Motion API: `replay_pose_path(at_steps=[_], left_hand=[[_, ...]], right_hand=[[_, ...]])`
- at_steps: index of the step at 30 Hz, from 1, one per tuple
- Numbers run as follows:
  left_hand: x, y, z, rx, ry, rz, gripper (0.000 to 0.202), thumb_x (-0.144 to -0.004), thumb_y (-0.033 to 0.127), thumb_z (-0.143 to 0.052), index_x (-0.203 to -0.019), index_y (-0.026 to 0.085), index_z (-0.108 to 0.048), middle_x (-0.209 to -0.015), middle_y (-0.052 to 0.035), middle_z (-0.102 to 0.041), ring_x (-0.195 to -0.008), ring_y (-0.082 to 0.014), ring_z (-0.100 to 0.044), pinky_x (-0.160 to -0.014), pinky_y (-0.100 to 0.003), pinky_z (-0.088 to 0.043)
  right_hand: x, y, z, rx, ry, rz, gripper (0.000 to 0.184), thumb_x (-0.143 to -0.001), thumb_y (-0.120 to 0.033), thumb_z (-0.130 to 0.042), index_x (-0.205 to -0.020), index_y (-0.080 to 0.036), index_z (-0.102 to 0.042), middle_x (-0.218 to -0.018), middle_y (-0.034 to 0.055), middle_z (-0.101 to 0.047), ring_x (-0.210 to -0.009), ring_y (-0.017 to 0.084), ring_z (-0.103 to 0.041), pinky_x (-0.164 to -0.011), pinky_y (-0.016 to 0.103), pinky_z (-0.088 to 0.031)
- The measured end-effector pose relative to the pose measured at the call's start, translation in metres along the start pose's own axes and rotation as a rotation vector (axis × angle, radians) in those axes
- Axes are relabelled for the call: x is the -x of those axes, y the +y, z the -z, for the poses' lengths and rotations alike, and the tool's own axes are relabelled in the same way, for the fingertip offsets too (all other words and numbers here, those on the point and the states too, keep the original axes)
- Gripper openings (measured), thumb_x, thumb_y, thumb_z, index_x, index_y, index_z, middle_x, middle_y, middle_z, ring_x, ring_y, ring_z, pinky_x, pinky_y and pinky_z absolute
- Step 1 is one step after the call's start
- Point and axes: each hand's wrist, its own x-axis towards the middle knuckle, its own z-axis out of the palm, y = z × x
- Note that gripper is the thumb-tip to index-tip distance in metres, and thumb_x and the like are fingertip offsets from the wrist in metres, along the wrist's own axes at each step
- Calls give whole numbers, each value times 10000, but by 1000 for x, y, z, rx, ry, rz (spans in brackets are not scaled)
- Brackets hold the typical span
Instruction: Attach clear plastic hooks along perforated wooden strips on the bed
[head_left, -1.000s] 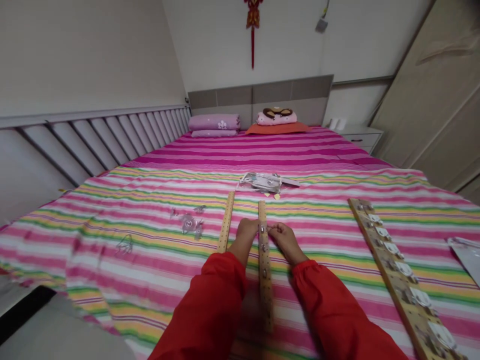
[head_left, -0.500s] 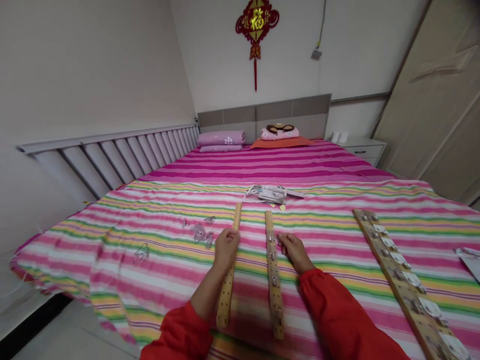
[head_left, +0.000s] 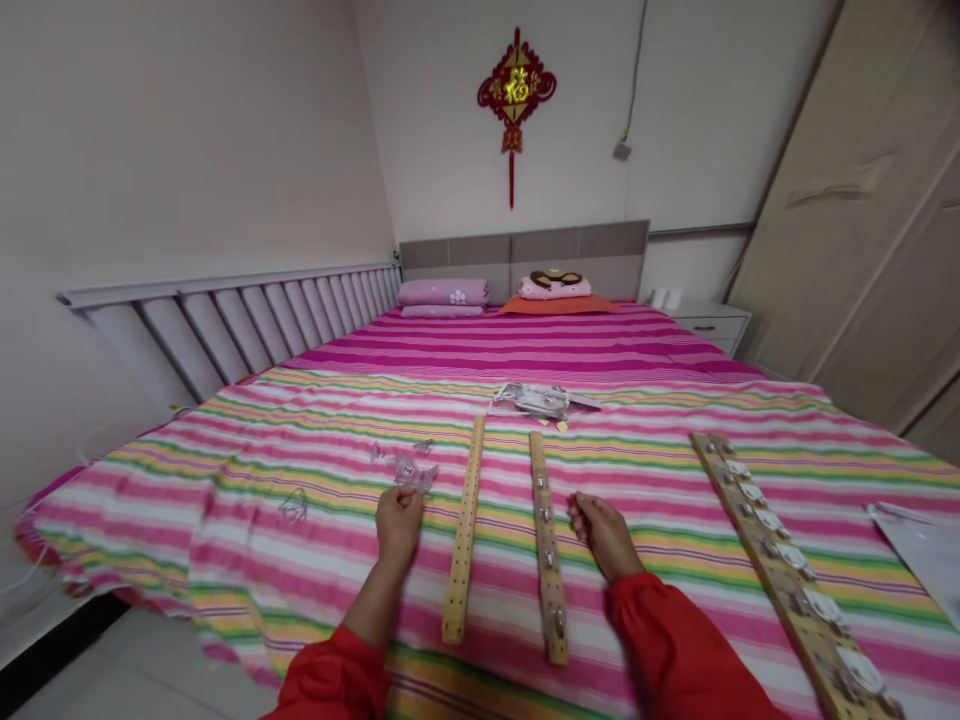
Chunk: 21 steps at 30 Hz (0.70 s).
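Now the left hand [head_left: 400,518] has left the middle strip [head_left: 553,590], passed the left strip [head_left: 466,540] and reached the near edge of the clear plastic pieces [head_left: 408,470]; the right hand [head_left: 606,532] has eased off just to the right. So neither touches the middle strip, lying between them with four small metal fittings along it. Left fingers closed, right loosely curled; too small to tell if either pinches anything. Writing: gold 福 on the red hanging [head_left: 516,112], far wall.

Matt wooden strips [head_left: 466,530], shiny metal fittings [head_left: 549,559], matt cloth bedspread [head_left: 502,570]
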Motion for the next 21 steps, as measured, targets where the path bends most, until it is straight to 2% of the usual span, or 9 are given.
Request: replay_pose_path(at_steps=[3,6,10,14,17,18,21], left_hand=[[5,13,12,208,-19,58,157,-577,341,-556,-599,186,-556,-549,23,-531,-567,-145,-500,-570,-253,-389],[14,23,24,316,-103,89,212,-574,390,-578,-545,193,-505,-494,54,-460,-503,-103,-427,-521,-228,-343],[32,43,37,345,-335,124,243,-580,385,-617,-540,190,-478,-456,81,-387,-448,-72,-339,-479,-213,-275],[54,74,44,294,-567,51,192,-599,346,-613,-569,179,-525,-487,65,-437,-476,-80,-386,-506,-217,-303],[70,96,41,283,-720,-2,160,-594,322,-610,-599,173,-550,-563,34,-520,-557,-108,-473,-569,-230,-359],[75,102,39,278,-764,-13,154,-596,315,-609,-606,171,-555,-583,25,-536,-580,-115,-489,-588,-236,-370],[87,114,28,274,-851,-49,133,-598,291,-600,-616,166,-560,-590,24,-533,-595,-117,-489,-608,-240,-372]], right_hand=[[12,-3,2,-22,15,-4,316,-594,-468,-747,-614,-185,-608,-518,-16,-570,-382,86,-430,-360,236,-299],[20,-6,2,-36,27,-7,303,-574,-447,-758,-600,-188,-604,-521,-17,-570,-393,87,-440,-363,235,-305],[33,-12,0,-25,27,-18,288,-580,-427,-752,-595,-181,-603,-511,-13,-573,-383,73,-420,-357,215,-273],[52,-25,-10,18,-17,-26,252,-608,-404,-742,-624,-178,-631,-464,-26,-548,-343,60,-354,-344,204,-199],[69,-43,-23,68,-116,-21,242,-575,-378,-776,-640,-177,-661,-488,-17,-576,-364,70,-387,-356,209,-222],[74,-49,-28,102,-190,-13,246,-577,-389,-776,-644,-180,-666,-491,-19,-575,-376,76,-404,-365,212,-240],[87,-64,-39,151,-334,8,267,-598,-432,-763,-658,-187,-675,-490,-33,-563,-395,83,-434,-390,217,-277]])
